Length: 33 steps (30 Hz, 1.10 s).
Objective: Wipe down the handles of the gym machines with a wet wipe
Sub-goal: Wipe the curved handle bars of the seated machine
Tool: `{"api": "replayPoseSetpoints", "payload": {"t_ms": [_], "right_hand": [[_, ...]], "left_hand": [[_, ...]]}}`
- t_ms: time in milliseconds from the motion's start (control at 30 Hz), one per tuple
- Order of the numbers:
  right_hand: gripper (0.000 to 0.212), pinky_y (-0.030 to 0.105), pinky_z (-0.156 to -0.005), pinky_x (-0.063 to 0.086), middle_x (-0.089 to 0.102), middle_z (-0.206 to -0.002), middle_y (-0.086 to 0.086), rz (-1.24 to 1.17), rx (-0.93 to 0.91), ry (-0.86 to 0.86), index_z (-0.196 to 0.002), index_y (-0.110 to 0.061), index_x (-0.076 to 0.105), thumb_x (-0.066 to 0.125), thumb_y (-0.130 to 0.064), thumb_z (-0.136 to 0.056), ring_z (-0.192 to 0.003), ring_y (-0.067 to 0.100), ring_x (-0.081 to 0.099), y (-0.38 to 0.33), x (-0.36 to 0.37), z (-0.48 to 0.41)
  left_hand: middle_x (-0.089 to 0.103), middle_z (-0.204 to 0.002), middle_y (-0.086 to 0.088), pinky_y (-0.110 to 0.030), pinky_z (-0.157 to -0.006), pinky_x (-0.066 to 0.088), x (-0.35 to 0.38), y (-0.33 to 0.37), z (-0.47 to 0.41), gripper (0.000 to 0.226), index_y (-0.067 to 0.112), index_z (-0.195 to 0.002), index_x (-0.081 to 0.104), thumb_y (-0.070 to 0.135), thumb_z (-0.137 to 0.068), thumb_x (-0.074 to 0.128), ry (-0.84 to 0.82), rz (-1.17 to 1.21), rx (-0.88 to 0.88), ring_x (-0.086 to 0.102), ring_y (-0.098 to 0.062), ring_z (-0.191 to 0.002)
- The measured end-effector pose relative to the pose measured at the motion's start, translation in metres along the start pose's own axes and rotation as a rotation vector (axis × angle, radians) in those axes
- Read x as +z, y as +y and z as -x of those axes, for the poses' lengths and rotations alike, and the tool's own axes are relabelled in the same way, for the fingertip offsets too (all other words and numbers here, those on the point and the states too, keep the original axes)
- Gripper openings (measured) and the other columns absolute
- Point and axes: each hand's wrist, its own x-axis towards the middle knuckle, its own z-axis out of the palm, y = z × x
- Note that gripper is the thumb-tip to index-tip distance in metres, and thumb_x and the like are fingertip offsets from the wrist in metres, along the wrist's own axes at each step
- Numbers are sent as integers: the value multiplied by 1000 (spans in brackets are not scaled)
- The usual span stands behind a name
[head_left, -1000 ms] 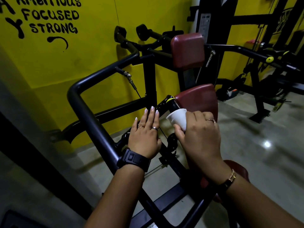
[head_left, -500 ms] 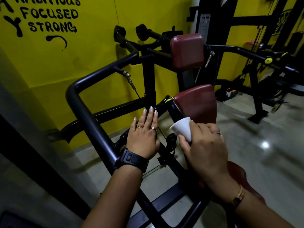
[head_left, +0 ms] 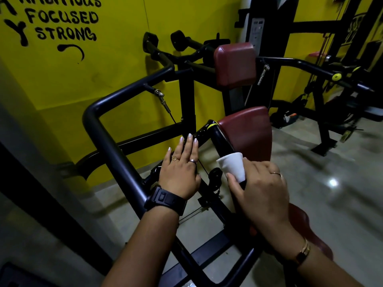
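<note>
Right hand grips wet wipe round black handle; left hand flat, fingers straight. Wall reads "FOCUSED STRONG".

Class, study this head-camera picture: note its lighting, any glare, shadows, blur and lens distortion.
Head view: dim overall, the black tubular machine frame loses detail; the yellow painted wall is brightest and carries cast shadows. Head view: one glare spot on the glossy grey floor, which looks smeared at right, while the white wet wipe is sharp. Head view: wide-angle stretching towards the edges.
</note>
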Motion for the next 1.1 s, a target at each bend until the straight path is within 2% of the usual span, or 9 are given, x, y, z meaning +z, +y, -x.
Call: {"api": "replayPoseSetpoints", "payload": {"t_ms": [100, 267, 367, 467, 567, 667, 767, 933, 1100], "right_hand": [[49, 40, -68, 49, 66, -90, 8, -5, -36, 8, -108, -7, 67, 50, -44, -81, -86, 32, 59, -4, 1, -10], [50, 37, -67, 44, 64, -73, 2, -162, 98, -139, -77, -20, 68, 40, -61, -82, -78, 29, 56, 2, 5, -29], [51, 37, -66, 43, 60, -70, 2, -158, 119, -166, -72, -20, 64, 36, -61, -84, -75, 28, 54, 6, 2, -14], [41, 35, -63, 43, 60, -73, 2, -168, 98, -114, -84, -19, 67, 41, -51, -84, -72, 29, 54, 8, -3, 4], [49, 35, -65, 44, 60, -83, 6, -181, 93, -107, -101, -14, 71, 43, -49, -81, -78, 32, 54, 9, -3, 6], [59, 42, -77, 47, 58, -102, 15, -238, 125, -122, -120, -5, 65, 54, -46, -78, -91, 38, 57, 7, 1, -7], [61, 39, -92, 39, 50, -120, 14, -412, 177, -177, -130, -6, 53, 76, -24, -76, -108, 35, 52, 1, 2, -16], [47, 29, -81, 34, 53, -111, 13, -394, -61, -43, -108, -15, 51, 76, -1, -71, -94, 36, 53, -3, 3, -5], [20, 32, -83, 45, 59, -109, 12, -365, -162, 89, -101, -7, 63, 61, -21, -86, -99, 23, 52, 4, -3, 13]], "left_hand": [[-35, -154, 2, -39, -119, -7, -1, 1, 0, 84, 19, -150, -24, 38, -99, 39, -9, 1, -1, -24, -17, -146], [-37, -151, 3, -39, -119, -7, -2, 1, 1, 83, 19, -151, -23, 37, -98, 39, -8, 6, 1, -24, -18, -147], [-40, -145, 4, -39, -119, -7, -2, 0, 1, 83, 19, -150, -23, 36, -98, 39, -7, 14, 0, -24, -18, -146], [-42, -142, 4, -39, -119, -8, -2, 0, 1, 84, 19, -150, -25, 37, -98, 39, -13, 16, -2, -25, -18, -146], [-42, -142, 4, -40, -119, -8, -2, 0, 0, 85, 19, -149, -25, 37, -98, 40, -16, 14, -1, -25, -18, -146], [-42, -142, 4, -40, -119, -8, -1, 0, 1, 85, 19, -148, -27, 38, -98, 40, -11, 14, 2, -25, -18, -146], [-42, -143, 4, -40, -119, -8, 0, 0, 1, 85, 19, -149, -26, 38, -98, 39, -8, 13, 3, -25, -18, -146], [-42, -142, 4, -40, -119, -8, -1, 0, 1, 84, 19, -149, -26, 38, -99, 39, -18, 19, 2, -26, -17, -146], [-43, -142, 4, -40, -119, -8, 0, 0, 1, 85, 19, -149, -26, 38, -98, 39, -15, 13, 3, -26, -18, -146]]}}
